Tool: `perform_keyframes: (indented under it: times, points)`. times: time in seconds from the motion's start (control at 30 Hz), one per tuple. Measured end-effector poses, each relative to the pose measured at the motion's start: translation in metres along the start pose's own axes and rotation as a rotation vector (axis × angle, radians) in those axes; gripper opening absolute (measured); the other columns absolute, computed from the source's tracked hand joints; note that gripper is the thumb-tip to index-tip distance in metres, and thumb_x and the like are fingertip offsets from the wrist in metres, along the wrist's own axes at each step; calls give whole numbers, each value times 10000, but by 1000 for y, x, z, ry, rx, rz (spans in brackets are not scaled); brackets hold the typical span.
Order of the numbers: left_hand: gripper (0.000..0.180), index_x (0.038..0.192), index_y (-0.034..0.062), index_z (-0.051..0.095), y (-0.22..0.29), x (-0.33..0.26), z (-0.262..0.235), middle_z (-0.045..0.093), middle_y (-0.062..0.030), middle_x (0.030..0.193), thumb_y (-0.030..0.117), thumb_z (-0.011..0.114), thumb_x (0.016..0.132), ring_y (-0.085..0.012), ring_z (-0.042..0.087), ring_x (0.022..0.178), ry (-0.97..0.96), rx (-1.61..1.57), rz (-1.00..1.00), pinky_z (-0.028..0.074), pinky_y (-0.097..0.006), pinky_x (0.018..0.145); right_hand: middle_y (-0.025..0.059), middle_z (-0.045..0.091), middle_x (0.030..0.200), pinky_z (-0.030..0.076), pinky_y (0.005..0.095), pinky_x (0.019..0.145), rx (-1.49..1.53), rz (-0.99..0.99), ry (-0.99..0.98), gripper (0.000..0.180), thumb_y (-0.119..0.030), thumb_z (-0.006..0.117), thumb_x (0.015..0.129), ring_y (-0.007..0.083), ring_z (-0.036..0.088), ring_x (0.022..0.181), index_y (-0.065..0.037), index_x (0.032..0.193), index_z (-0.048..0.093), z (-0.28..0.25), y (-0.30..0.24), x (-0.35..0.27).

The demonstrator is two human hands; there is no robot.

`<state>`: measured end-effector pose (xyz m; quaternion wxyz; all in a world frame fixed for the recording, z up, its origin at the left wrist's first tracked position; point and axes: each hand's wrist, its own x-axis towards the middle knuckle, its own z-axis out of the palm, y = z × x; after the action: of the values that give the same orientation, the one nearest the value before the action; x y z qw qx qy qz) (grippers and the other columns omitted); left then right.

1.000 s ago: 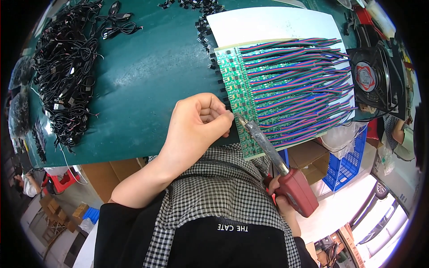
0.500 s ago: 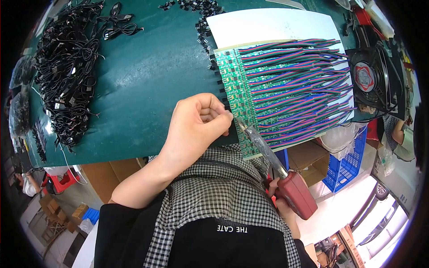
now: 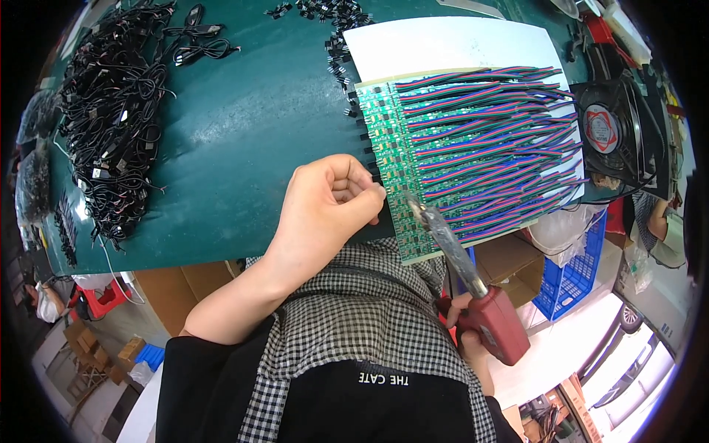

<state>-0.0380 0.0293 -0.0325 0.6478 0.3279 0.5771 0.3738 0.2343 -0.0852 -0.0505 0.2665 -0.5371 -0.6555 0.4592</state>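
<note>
A green circuit board panel [image 3: 385, 136] lies on the table, with rows of red, blue, green and black wires [image 3: 491, 144] running off to the right. Small black connectors [image 3: 365, 138] stick out along its left edge. My left hand [image 3: 321, 203] is closed in a pinch at that edge; whatever its fingertips hold is hidden. My right hand [image 3: 465, 328], partly covered, grips a soldering iron [image 3: 496, 325] with a dark red gun-shaped handle. Its metal tip points up and left over the board, a short way right of my left fingertips.
Black cables [image 3: 114, 125] form a big heap on the left of the green table [image 3: 229, 125]. Loose black connectors [image 3: 325, 10] are scattered at the back. White board [image 3: 450, 46] lies under the panel. A fan [image 3: 602, 127] stands at right, above a blue crate [image 3: 565, 284].
The soldering iron has shifted slightly to the right, its tip drawing away from my left fingertips. My left hand stays in place.
</note>
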Motion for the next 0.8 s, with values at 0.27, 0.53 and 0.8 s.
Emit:
perform_keyframes:
  times: [0.27, 0.53, 0.8]
  points:
    - [82, 776, 7, 506, -1, -1, -1, 576, -25, 704, 15, 576, 819, -93, 582, 624, 17, -19, 12, 468, -210, 589, 8, 583, 604, 412, 242, 523, 328, 130, 181, 495, -506, 618, 757, 120, 549, 531, -30, 890, 602, 12, -28, 16]
    - [64, 815, -19, 595, 17, 0, -18, 591, -31, 695, 43, 612, 815, -65, 570, 618, -83, 275, -13, 455, -182, 556, 13, 504, 570, 379, 210, 544, 342, 202, 250, 753, -731, 528, 700, 115, 514, 515, -21, 946, 563, 9, -21, 10]
    - [196, 893, -21, 579, 21, 49, -30, 561, -109, 758, -7, 631, 704, -215, 544, 663, 201, 758, 580, 445, -292, 623, 57, 502, 812, 371, 216, 491, 472, -322, 890, 555, -507, 536, 847, 88, 452, 541, -3, 1062, 452, -13, -19, 15]
